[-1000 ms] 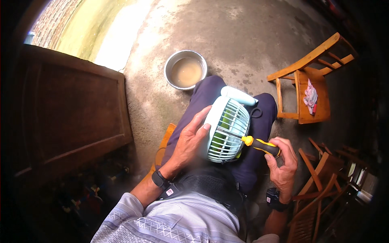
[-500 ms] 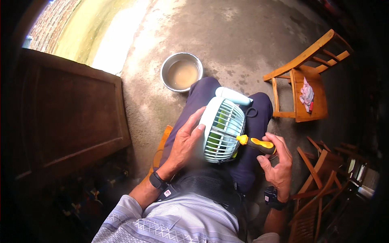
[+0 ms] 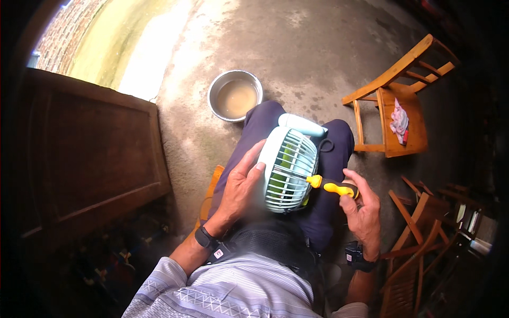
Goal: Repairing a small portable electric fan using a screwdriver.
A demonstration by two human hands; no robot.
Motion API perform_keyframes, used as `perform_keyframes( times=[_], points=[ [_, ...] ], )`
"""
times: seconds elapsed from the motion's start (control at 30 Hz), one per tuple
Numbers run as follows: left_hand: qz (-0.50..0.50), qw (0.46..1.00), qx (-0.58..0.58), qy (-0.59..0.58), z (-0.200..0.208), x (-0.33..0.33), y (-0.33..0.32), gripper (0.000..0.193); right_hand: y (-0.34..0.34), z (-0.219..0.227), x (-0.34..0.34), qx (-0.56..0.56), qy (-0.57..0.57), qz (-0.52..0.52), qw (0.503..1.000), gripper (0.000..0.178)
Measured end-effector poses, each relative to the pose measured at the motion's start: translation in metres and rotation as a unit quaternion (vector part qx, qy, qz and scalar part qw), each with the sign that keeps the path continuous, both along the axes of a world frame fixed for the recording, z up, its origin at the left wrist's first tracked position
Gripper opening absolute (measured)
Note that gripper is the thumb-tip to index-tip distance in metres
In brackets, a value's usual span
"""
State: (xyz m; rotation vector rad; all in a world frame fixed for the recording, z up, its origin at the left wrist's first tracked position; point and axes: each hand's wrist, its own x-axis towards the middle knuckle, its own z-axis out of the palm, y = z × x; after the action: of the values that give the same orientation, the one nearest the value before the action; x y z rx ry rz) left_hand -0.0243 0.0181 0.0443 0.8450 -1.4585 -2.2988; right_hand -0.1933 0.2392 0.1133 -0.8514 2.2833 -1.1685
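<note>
A person in a striped shirt [image 3: 238, 281] steadies a light-blue fan [image 3: 291, 151] on a dark-trousered lap [image 3: 335, 161], the fan's long axis near twelve to six o'clock, its grille facing between three and four. A yellow-and-black screwdriver [image 3: 314, 181] lies along a line from just short of four o'clock to just short of ten, its shaft toward ten and its tip lost among the bars. The right hand [image 3: 363, 209], forearm rising from six toward twelve, pinches the handle's end between thumb and fingers. The left hand [image 3: 238, 188], reaching toward one o'clock, presses nearly straight fingers and a thumb to the fan's nine o'clock side.

Beyond, a metal pot [image 3: 235, 74] of cloudy water sits at eleven o'clock. At two, a wooden chair [image 3: 416, 137] bears a crumpled pink cloth [image 3: 398, 119]. A dark wooden panel [image 3: 106, 153] stands at nine; a brick wall [image 3: 69, 34] shows farthest off, at ten.
</note>
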Motion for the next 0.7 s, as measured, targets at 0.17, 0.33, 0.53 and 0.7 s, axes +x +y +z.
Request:
perform_keyframes(
  times=[0.17,0.33,0.53,0.7],
  points=[
    [0.005,1.0,-0.01,-0.009,-0.001,-0.002,0.0,0.052,0.0,0.003,-0.006,-0.018,0.09,0.054,0.994,0.025],
    [0.025,0.999,-0.027,-0.009,-0.003,-0.003,0.003,0.049,0.0,-0.011,-0.005,-0.004,-0.212,-0.062,0.975,0.022],
    [0.03,0.999,-0.001,-0.02,-0.002,-0.004,0.004,0.051,-0.002,0.0,-0.005,-0.002,-0.194,-0.016,0.981,0.035],
    [0.028,0.999,-0.01,-0.016,-0.005,0.0,0.0,0.051,0.001,0.008,-0.006,-0.024,-0.004,0.034,0.999,0.056]
  ],
)
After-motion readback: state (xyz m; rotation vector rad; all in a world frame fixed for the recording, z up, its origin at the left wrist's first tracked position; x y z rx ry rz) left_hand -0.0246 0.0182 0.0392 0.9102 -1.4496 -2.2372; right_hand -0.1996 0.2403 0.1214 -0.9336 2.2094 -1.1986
